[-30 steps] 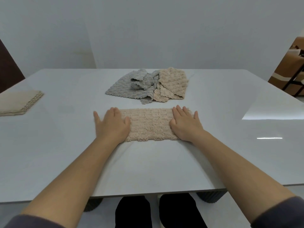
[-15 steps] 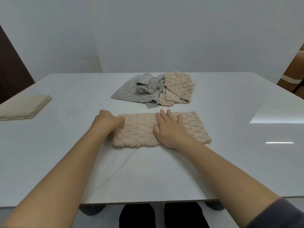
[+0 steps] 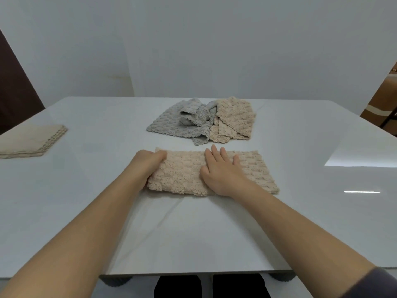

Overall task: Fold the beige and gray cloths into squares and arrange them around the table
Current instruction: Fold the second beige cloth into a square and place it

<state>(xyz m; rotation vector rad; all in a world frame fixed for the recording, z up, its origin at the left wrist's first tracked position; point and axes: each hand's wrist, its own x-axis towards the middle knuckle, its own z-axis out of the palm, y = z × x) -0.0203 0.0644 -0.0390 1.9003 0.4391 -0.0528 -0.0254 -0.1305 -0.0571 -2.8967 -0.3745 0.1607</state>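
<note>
**Beige strip** (image 3: 184,173): lies flat on the table (image 3: 300,222) straight in front of you, long side running left to right. It is doubled into a band, not yet a square.

**Hands:** your left hand (image 3: 148,163) has its fingers curled round the strip's left short end and is grasping it. Your right hand (image 3: 221,171) lies flat on the strip near its middle, with fingers straight and a little spread, pressing down and grasping nothing.

**Why held so (judgement):** the flat palm marks the fold line and pins the strip so it will not slide. The gripped end looks ready to be carried over to the right end, which would halve the band into a square.

**Material:** thick plush in rows of raised bumps, with a shaggy near edge. It is limp, so expect the layers to creep unless you square up the corners. The table top is white, glossy and mirrors the light, so it is probably slick under cloth.

**Beyond the strip:**
- A crumpled gray cloth (image 3: 169,121) touches a loose beige cloth (image 3: 234,117). Both are unfolded, and the gray one is bunched where they meet.
- At the far left, by the table edge, sits a folded beige square (image 3: 32,140). Its stacked layers show a scalloped side.
</note>
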